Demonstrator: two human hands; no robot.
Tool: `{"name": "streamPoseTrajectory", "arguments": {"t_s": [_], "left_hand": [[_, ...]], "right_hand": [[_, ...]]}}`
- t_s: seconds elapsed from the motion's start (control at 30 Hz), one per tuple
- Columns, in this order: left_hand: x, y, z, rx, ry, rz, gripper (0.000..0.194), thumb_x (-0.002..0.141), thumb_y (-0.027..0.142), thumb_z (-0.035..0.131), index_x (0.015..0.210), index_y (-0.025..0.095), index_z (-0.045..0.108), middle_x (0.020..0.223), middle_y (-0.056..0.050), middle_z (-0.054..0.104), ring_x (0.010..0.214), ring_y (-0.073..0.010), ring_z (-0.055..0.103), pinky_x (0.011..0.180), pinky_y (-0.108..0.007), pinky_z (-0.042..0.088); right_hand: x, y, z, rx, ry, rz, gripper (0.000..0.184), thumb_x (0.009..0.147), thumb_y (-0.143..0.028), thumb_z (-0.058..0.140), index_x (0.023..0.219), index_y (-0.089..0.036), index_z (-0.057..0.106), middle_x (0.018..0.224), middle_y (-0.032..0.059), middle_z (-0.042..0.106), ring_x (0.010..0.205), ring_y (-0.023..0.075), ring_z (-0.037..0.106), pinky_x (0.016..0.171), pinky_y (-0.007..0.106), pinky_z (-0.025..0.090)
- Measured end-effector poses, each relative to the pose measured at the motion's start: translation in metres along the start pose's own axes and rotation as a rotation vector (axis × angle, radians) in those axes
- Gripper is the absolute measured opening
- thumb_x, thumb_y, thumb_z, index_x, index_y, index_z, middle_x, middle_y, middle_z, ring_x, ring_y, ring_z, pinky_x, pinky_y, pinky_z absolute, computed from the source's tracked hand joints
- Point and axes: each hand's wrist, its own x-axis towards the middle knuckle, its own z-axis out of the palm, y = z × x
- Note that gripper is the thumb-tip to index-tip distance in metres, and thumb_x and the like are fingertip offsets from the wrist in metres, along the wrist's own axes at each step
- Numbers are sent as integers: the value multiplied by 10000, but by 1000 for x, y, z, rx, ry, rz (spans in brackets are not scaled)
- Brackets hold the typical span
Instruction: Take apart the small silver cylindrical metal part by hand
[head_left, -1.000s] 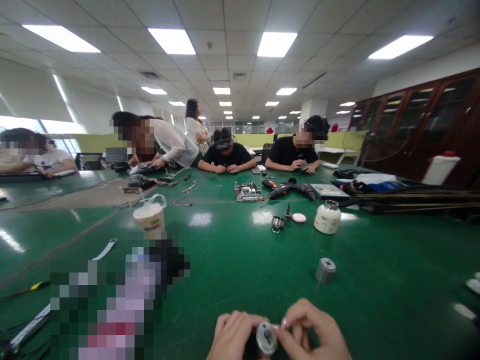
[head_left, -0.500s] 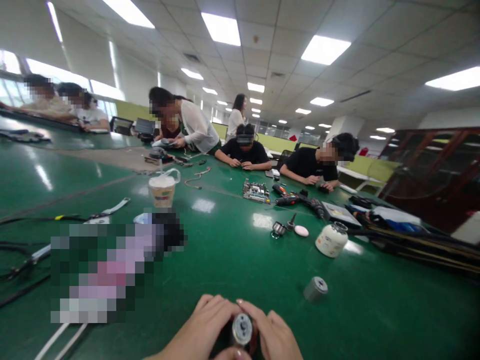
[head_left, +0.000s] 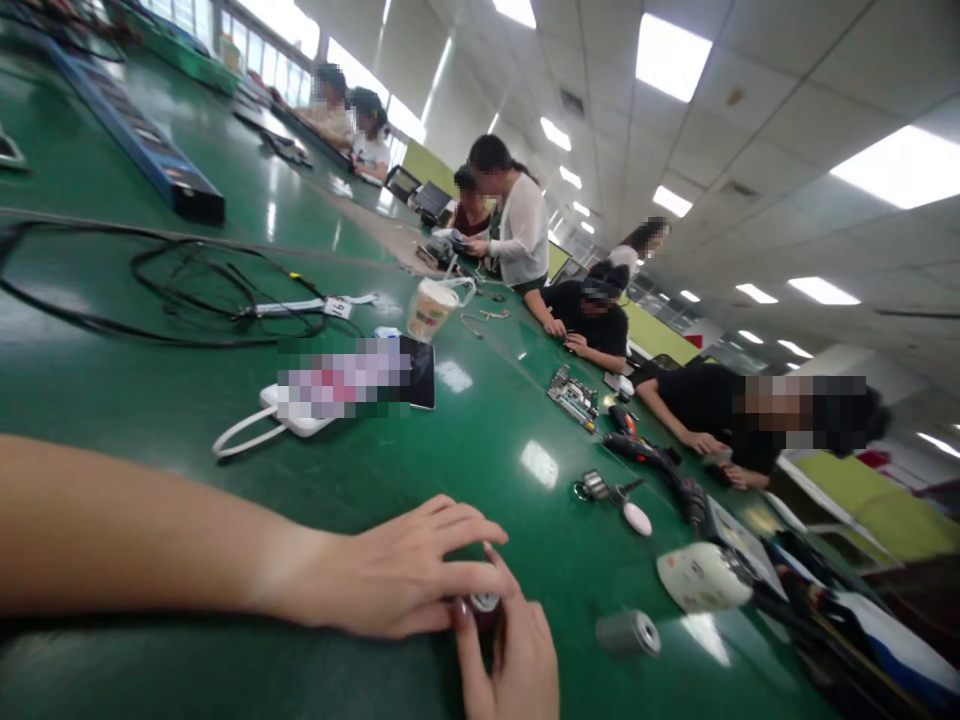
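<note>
Low in the middle of the head view, a small silvery cylinder that looks like an electric motor [head_left: 486, 602] sits between my hands, mostly covered by fingers. My left hand [head_left: 409, 570] reaches in from the left, its fingers closed over the near and top side of the motor. From below, my right hand [head_left: 514, 650] grips the same motor between thumb and fingers. A second metal motor [head_left: 628, 633] of similar look stands by itself on the green table, right of my right hand.
Right of centre lie a metal part with a ring [head_left: 592, 487], a pink oval piece [head_left: 637, 519] and a cream jar [head_left: 701, 577]. Beyond are a power drill [head_left: 630, 445] and a circuit board [head_left: 574, 398]. Leftward: a phone [head_left: 421, 375], a drink cup [head_left: 431, 308], black cables [head_left: 187, 270]. Several people sit beyond.
The view has tilted and swung left, so more of the left table shows. My left forearm now spans the lower left, and my fingers cover more of the motor.
</note>
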Motion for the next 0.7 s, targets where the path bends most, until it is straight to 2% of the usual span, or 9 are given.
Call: {"name": "streamPoseTrajectory", "arguments": {"t_s": [0.1, 0.2, 0.27, 0.37, 0.5, 0.57, 0.6, 0.7], "left_hand": [[1, 1, -2, -14, -58, 7, 532, 853, 101, 581, 1309, 373, 550, 1455, -50, 492, 1314, -261, 456, 1074, -417, 332], [2, -1, -1, -55, -60, 32, 590, 846, 78, 568, 1331, 410, 519, 1483, -3, 468, 1345, -257, 433, 1087, -429, 321], [2, -4, 1, -64, -54, 95, 598, 835, 68, 566, 1346, 375, 511, 1469, -14, 487, 1343, -273, 438, 1084, -446, 330], [2, -7, 3, -49, -68, 177, 605, 792, 45, 554, 1358, 255, 505, 1458, -72, 498, 1344, -302, 427, 1078, -472, 340], [2, -4, -1, -188, -24, 194, 733, 682, 30, 550, 1386, 207, 448, 1433, -81, 518, 1316, -279, 448, 1108, -443, 333], [2, -2, -3, -307, 39, 142, 750, 687, 26, 549, 1402, 204, 412, 1374, -80, 564, 1281, -254, 481, 1106, -416, 357], [3, -1, -3, -344, 71, 67, 704, 725, 44, 565, 1394, 210, 423, 1349, -81, 577, 1280, -251, 476, 1087, -405, 386], [7, -3, -1, -400, 96, -161, 383, 843, 173, 622, 1220, 242, 601, 1253, -60, 639, 1255, -244, 484, 1055, -398, 421]], "right_hand": [[0, -1, -2, 36, 1, -28, 326, 947, -371, 514, 1212, -192, 579, 1025, 124, 711, 721, 240, 632, 658, 347, 480], [0, -2, -3, 32, -7, -35, 269, 956, -367, 497, 1124, -187, 605, 929, 113, 705, 739, 246, 627, 660, 348, 466], [0, -2, -3, 23, -14, -41, 253, 969, -373, 473, 1082, -191, 606, 909, 105, 698, 736, 244, 623, 657, 349, 456], [-1, -2, -1, 0, -3, -46, 264, 982, -397, 444, 1070, -199, 595, 908, 90, 696, 697, 233, 606, 629, 342, 440], [-2, -1, 4, -23, 43, -58, 258, 974, -416, 448, 994, -208, 599, 824, 66, 681, 650, 221, 590, 604, 330, 427], [-1, 0, 8, -32, 73, -59, 281, 976, -432, 424, 993, -208, 593, 788, 61, 673, 615, 213, 583, 587, 326, 418], [0, 0, 10, -36, 88, -62, 303, 980, -439, 399, 1019, -206, 589, 785, 62, 673, 602, 210, 583, 578, 325, 414], [3, 3, 18, -62, 132, -85, 345, 987, -444, 338, 1055, -211, 584, 765, 53, 674, 570, 199, 587, 567, 321, 410]]}}
